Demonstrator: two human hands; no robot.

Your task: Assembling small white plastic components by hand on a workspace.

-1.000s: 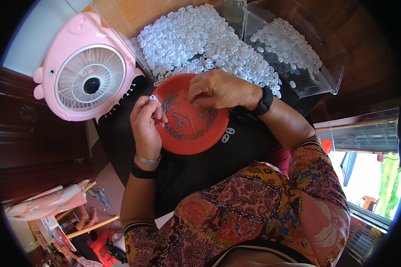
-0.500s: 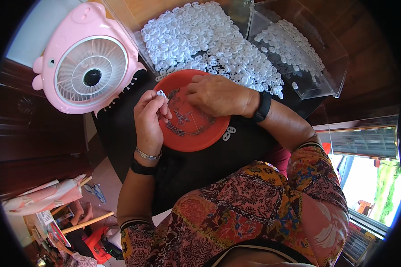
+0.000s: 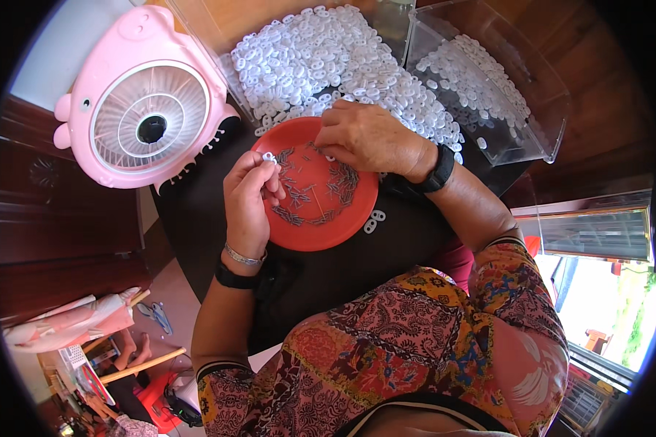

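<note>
My left hand [image 3: 248,197] is closed at the left rim of a red plastic bowl [image 3: 315,242], pinching a small white plastic piece [image 3: 270,156] between thumb and fingertips. Inside the bowl lie many short grey metal pins [image 3: 342,183], mostly gathered round the edges. Over the bowl's far right side hovers my right hand [image 3: 375,138], its fingers curled and closed. A bit of white shows beneath those fingers, but what they hold, if anything, I cannot make out.
A large heap of white two-holed oval pieces [image 3: 313,58] spreads behind the bowl. A clear bin [image 3: 554,138] with more stands far right. Two loose pieces [image 3: 374,221] lie right of the bowl. A pink pig-shaped fan [image 3: 102,153] stands left. Another person's legs [image 3: 127,349] show lower left.
My right hand has lifted slightly right and away from the bowl's middle, uncovering more pins along its right side. My left hand stays nearly in place with the white piece.
</note>
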